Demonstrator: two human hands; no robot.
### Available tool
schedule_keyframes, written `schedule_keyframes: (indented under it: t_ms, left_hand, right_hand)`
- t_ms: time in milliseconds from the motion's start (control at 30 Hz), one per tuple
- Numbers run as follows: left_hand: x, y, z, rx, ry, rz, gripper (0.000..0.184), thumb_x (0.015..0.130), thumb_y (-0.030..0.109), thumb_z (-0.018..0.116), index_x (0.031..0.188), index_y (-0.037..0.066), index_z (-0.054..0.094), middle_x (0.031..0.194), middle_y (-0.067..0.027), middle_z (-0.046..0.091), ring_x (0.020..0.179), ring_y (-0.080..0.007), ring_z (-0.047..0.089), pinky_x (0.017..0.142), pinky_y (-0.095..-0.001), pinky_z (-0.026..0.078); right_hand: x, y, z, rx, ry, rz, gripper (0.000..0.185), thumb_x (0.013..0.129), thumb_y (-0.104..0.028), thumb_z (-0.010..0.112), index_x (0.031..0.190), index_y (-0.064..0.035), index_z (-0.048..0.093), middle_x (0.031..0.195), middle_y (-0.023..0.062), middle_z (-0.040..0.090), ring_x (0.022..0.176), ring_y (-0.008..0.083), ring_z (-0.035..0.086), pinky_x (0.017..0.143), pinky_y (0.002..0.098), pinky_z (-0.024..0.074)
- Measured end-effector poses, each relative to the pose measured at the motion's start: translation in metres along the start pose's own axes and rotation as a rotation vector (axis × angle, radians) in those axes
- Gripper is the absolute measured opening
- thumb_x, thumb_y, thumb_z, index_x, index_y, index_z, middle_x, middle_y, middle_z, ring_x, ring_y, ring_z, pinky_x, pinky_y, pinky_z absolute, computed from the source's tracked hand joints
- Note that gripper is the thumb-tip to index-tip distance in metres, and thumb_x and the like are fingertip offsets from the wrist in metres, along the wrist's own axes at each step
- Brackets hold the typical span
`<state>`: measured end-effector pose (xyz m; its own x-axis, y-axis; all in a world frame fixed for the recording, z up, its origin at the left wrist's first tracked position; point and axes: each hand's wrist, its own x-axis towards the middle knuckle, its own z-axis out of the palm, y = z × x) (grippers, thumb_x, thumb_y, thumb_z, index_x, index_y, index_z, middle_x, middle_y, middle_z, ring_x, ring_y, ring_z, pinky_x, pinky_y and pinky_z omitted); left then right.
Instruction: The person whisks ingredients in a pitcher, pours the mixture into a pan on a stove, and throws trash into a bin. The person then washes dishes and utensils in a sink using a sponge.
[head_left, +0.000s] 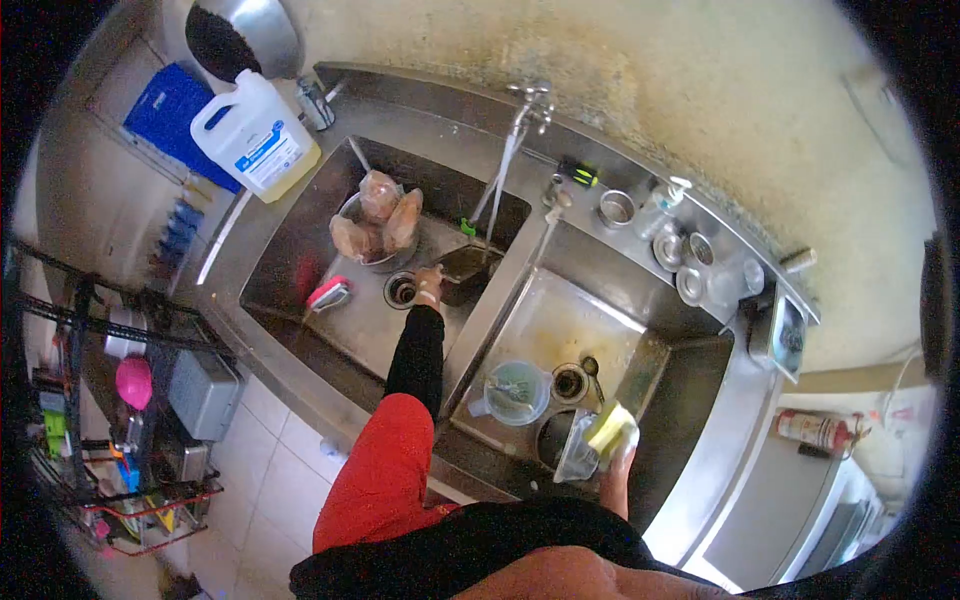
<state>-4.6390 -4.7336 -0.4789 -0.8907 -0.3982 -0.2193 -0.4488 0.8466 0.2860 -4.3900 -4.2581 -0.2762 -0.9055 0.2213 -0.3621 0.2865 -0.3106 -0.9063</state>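
Observation:
In the left basin, my left hand (pixel 428 284) is closed on the edge of a dark rectangular pan (pixel 466 266). Water from the tap (pixel 532 98) runs down to that pan. Over the right basin, my right hand (pixel 624 447) grips a yellow sponge (pixel 608 428). Close beside the sponge is a clear plastic container (pixel 578 455), and whether my fingers touch it I cannot tell. A translucent tub (pixel 516 392) with utensils in it stands to the left of this hand, near the drain (pixel 570 382).
A bowl (pixel 385 265) with bagged meat and a red-and-white brush (pixel 330 294) lie in the left basin. A white jug (pixel 255 138) stands on the left counter. Several jars and a pump bottle (pixel 662 205) line the back ledge. A wire rack (pixel 90 330) stands at left.

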Motion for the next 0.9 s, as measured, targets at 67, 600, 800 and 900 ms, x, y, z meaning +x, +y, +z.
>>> schedule_keyframes:
  t_ms: [67, 600, 800, 900]
  left_hand:
    - [-0.023, 0.011, -0.01, -1.507, -0.147, -0.662, 0.032, 0.069, 0.024, 0.059, 0.093, 0.004, 0.054, 0.086, -0.0137, 0.055, 0.075, -0.0221, 0.053, 0.062, -0.0365, 0.043]
    - [-0.031, -0.032, 0.04, -0.338, -0.256, 0.425, 0.02, 0.072, 0.021, 0.055, 0.083, 0.004, 0.055, 0.064, -0.0085, 0.055, 0.058, -0.0189, 0.053, 0.049, -0.0307, 0.041]
    - [-0.017, -0.007, 0.069, -0.585, -0.18, 0.341, 0.022, 0.075, 0.023, 0.053, 0.079, 0.002, 0.054, 0.066, -0.0091, 0.054, 0.059, -0.0198, 0.052, 0.049, -0.0305, 0.041]
    - [-0.015, 0.021, 0.05, -0.663, -0.019, 0.069, 0.021, 0.075, 0.023, 0.052, 0.078, 0.002, 0.053, 0.067, -0.01, 0.054, 0.062, -0.0205, 0.052, 0.05, -0.0316, 0.041]
  right_hand:
    - [-0.006, 0.003, 0.003, -0.047, 0.004, 0.001, 0.047, 0.079, -0.043, 0.042, 0.101, -0.0006, 0.047, 0.091, 0.0074, 0.052, 0.08, 0.0174, 0.051, 0.07, 0.0286, 0.0419]
    - [-0.004, 0.01, 0.044, -0.119, 0.089, 0.091, 0.042, 0.081, -0.041, 0.041, 0.102, -0.004, 0.046, 0.09, 0.0059, 0.052, 0.078, 0.0168, 0.053, 0.067, 0.0296, 0.0444]
    - [0.008, 0.005, 0.053, -0.153, 0.015, 0.139, 0.04, 0.08, -0.039, 0.042, 0.099, -0.0035, 0.048, 0.086, 0.0065, 0.053, 0.072, 0.0179, 0.054, 0.065, 0.0298, 0.0452]
    - [0.008, 0.014, 0.049, -0.187, 0.012, 0.172, 0.043, 0.078, -0.041, 0.044, 0.098, -0.0034, 0.049, 0.086, 0.0065, 0.053, 0.072, 0.018, 0.054, 0.064, 0.0294, 0.0452]
